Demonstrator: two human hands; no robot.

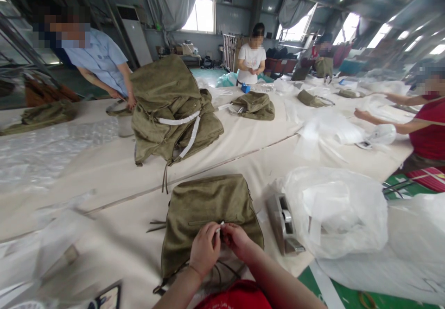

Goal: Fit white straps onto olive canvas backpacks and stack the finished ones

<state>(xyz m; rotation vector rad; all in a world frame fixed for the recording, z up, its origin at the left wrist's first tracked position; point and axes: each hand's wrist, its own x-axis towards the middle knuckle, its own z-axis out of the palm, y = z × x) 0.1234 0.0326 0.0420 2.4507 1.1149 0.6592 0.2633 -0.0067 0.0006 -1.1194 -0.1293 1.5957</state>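
Olive bag [212, 197] flat on tabletop [274, 160], directly before wearer. Left hand [206, 246] and right hand [238, 240] close together over bag's near half, fingertips of both pinched on small white piece [220, 227]; its kind too small to tell. Grey tape dispenser [281, 223] just right of bag, beside clear plastic [361, 207]. Beyond: heap of olive bags [163, 95], co-worker in light blue shirt [100, 56] at its left.

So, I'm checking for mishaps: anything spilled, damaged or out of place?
No spill or damage that I can see. The one untidy spot is the loose plastic at right: it sprawls past the table edge, over the green floor, so it looks partly slipped off. The near bag looks sound.
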